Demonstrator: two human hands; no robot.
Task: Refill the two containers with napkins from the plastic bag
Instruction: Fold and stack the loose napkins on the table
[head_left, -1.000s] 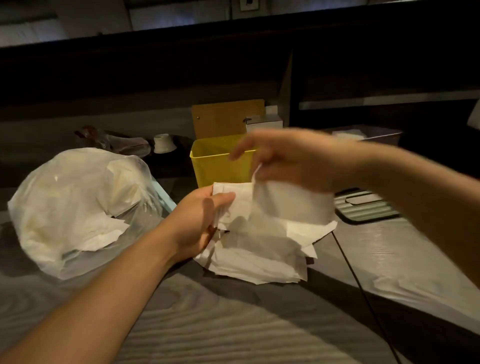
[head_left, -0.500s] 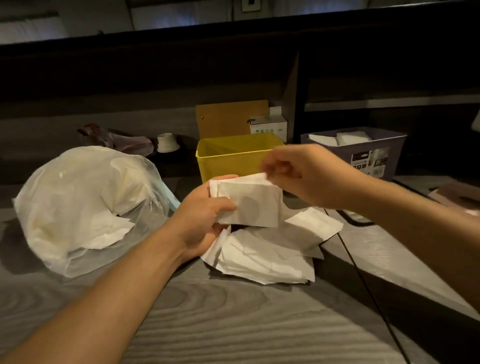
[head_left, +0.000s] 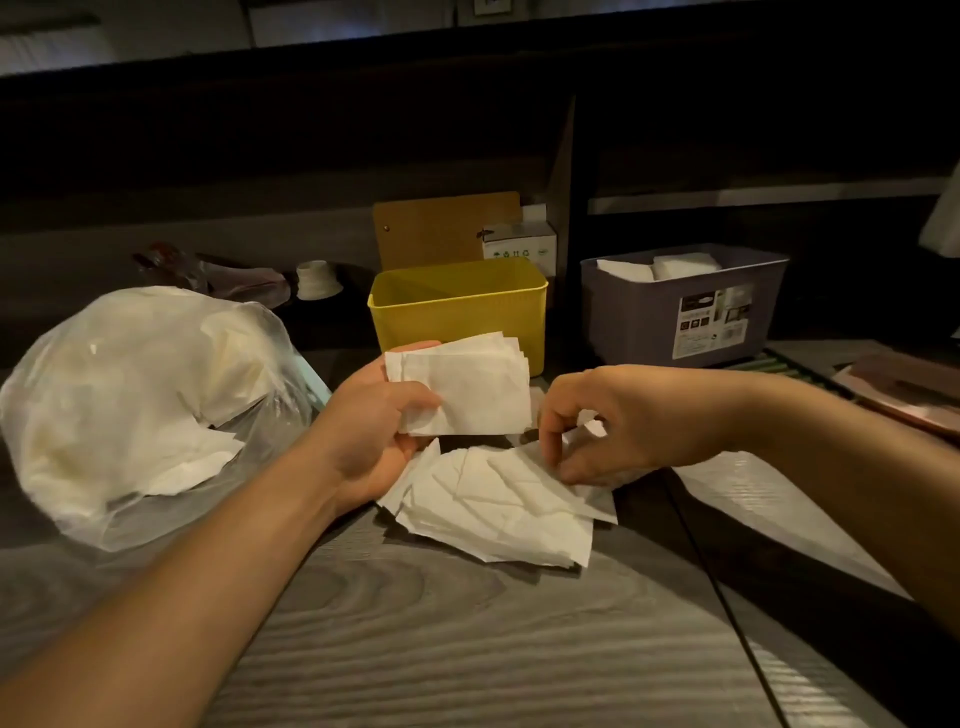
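Our left hand (head_left: 374, 436) grips a small stack of napkins (head_left: 467, 389) by its left edge, just in front of the yellow container (head_left: 460, 306). Our right hand (head_left: 618, 421) pinches a sheet from the loose pile (head_left: 498, 504) on the table (head_left: 467, 649). The napkins look light, limp and slippery against each other, so we judge a squeeze across the stack's short edge holds best.
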